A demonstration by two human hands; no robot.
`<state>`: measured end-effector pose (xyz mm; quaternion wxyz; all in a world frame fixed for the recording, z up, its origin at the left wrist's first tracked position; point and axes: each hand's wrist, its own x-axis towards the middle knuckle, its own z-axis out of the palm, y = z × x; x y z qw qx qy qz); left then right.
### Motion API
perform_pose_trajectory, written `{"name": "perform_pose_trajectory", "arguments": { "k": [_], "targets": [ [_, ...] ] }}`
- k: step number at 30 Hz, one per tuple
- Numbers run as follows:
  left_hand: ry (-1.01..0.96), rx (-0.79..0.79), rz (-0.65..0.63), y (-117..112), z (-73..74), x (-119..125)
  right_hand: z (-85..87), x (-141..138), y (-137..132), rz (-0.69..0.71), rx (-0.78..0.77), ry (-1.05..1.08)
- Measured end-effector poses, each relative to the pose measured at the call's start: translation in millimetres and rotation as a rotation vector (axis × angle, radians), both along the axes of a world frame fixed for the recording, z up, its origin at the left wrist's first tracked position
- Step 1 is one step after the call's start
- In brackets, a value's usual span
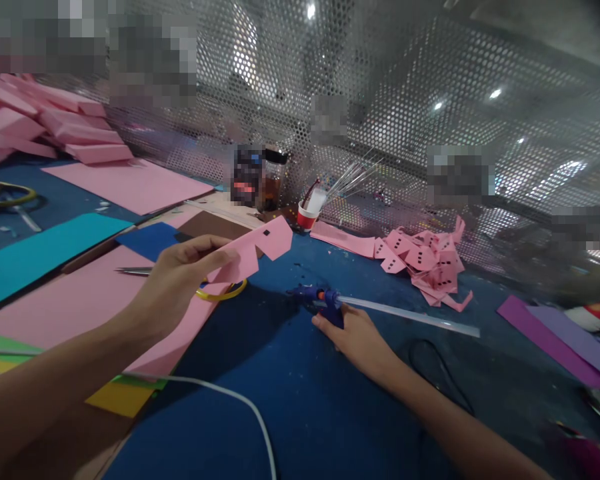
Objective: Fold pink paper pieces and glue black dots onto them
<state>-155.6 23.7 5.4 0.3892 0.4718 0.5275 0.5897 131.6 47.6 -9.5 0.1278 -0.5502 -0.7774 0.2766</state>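
Note:
Between thumb and fingers, my left hand [180, 280] pinches a pink foam-like cutout [250, 250] with a notched end and one small black square. My right hand [360, 340] grips a blue hot glue gun [330, 303] low over the blue table. A long clear glue stick [410, 315] sticks out of its back toward the right. Below the cutout lie scissors with yellow handles [223, 291], partly covered by my left hand. To the right is a heap of similar pink cutouts [425, 260] bearing small black squares.
Pink sheets [130, 183], a turquoise sheet [50, 250] and folded pink pieces [45, 120] spread over the left. A red-and-white cup [307, 217] stands near the perforated metal screen [380, 87]. A white cable [230, 393] crosses the front; purple sheets [560, 340] lie right.

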Motion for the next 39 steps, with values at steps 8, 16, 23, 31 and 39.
{"name": "perform_pose_trajectory", "arguments": {
  "k": [8, 16, 23, 31, 39],
  "targets": [
    [0.012, 0.008, 0.000, 0, 1.1, 1, -3.7, 3, -1, -0.042, -0.030, 0.084],
    [0.029, -0.003, -0.020, 0, 0.1, 1, 3.3, 10, -8, -0.077, -0.028, 0.254],
    [0.123, -0.049, -0.080, -9, 7.2, 13, 23.8, 27, -36, -0.126, 0.069, 0.316],
    [0.204, -0.058, -0.185, -22, 9.2, 25, 16.8, 34, -75, -0.199, 0.111, 0.353],
    [0.309, -0.015, -0.263, -29, 3.7, 32, 5.7, 26, -86, -0.177, 0.260, 0.371]
  ]
}}
